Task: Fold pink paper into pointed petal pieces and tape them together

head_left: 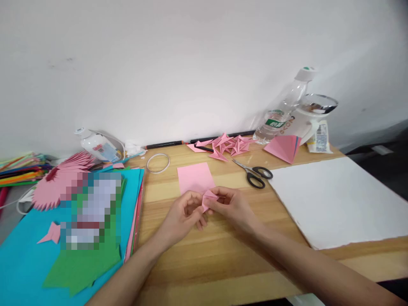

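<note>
Between my two hands is a small folded piece of pink paper [209,199], held just above the table. My left hand [185,212] pinches its left side with thumb and fingers. On its right side, my right hand [232,206] grips it between thumb and forefinger. A flat pink paper square [195,175] lies on the wood right behind my hands. Black-handled scissors [255,175] rest to the right of the square. Several folded pink paper pieces [225,146] are heaped near the wall.
Blue sheets [134,195] and green paper [86,270] lie at the left, with a pink pleated paper ring [60,180]. A tape ring [158,163] sits behind. At right are a white board [338,204], a water bottle [276,119] and a white mug [306,123].
</note>
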`<state>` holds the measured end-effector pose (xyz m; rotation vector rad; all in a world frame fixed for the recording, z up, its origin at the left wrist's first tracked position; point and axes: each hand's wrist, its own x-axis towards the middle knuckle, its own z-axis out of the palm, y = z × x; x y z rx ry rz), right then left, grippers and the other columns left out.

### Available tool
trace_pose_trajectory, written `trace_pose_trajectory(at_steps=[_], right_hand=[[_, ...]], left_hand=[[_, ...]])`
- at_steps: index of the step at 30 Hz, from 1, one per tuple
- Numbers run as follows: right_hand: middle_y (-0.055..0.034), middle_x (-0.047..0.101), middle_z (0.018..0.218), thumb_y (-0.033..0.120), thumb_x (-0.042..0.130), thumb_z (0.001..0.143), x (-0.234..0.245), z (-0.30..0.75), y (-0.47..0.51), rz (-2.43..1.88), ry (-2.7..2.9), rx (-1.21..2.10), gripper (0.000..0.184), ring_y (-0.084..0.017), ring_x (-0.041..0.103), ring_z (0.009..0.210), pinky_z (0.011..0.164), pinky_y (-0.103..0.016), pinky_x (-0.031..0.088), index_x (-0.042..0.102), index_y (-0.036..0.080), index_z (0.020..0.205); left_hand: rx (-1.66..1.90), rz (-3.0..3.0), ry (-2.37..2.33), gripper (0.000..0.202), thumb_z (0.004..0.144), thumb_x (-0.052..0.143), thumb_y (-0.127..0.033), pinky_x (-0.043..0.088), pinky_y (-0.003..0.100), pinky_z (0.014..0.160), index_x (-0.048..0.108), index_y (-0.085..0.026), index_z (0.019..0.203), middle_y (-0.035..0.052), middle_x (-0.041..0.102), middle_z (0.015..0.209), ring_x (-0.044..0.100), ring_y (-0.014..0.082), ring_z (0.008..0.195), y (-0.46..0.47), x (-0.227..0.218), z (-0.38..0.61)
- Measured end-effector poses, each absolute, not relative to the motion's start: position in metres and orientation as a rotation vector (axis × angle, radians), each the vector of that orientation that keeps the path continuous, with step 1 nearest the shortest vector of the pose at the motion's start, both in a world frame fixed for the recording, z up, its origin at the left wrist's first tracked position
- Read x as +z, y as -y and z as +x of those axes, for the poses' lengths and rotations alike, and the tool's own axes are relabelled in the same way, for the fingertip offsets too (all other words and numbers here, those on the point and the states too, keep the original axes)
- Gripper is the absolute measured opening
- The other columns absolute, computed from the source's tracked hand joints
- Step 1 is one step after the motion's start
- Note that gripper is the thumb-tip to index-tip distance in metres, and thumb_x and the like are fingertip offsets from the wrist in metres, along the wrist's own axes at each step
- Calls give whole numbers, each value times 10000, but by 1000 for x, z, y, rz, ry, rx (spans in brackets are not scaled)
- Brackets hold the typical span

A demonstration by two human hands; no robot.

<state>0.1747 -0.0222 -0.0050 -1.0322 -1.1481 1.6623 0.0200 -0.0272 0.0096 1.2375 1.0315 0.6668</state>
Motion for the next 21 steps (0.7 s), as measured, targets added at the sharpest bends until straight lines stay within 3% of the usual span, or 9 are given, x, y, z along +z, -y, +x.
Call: trace_pose_trajectory(at_steps=[5, 9, 15, 21], right_hand=[[-3, 572, 656, 353, 719, 652, -10, 175, 23, -965, 1188, 1618, 245, -113, 515, 582, 575, -256, 423, 672, 146, 775], [-27, 586, 742, 355, 655, 731, -10, 176, 22, -957, 1316, 1472, 222, -138, 547, 669, 637, -279, 443, 702, 193, 875], [-31, 591, 725, 368, 591, 783, -5, 173, 25, -956, 1378, 1454, 211, -138, 555, 660, 632, -275, 439, 690, 183, 758], [-1, 566, 655, 345, 599, 779, -7, 175, 26, -1032, 1311, 1489, 200, -115, 518, 610, 591, -247, 400, 597, 151, 730]], left_hand=[[756, 1206, -1046, 249, 764, 584, -370, 472, 231, 535, 574, -125, 723, 14, 610, 651, 566, 99, 533, 26, 8, 20], [809, 1168, -1048, 202, 789, 571, -318, 460, 214, 518, 578, -131, 712, 5, 613, 626, 554, 89, 509, 26, 6, 17], [845, 1106, -967, 161, 735, 638, -265, 462, 224, 554, 585, -124, 675, 18, 622, 634, 559, 102, 560, 25, 9, 13], [812, 995, -1025, 188, 706, 665, -284, 449, 221, 517, 580, -129, 643, -1, 591, 529, 533, 89, 476, 26, 7, 13]])
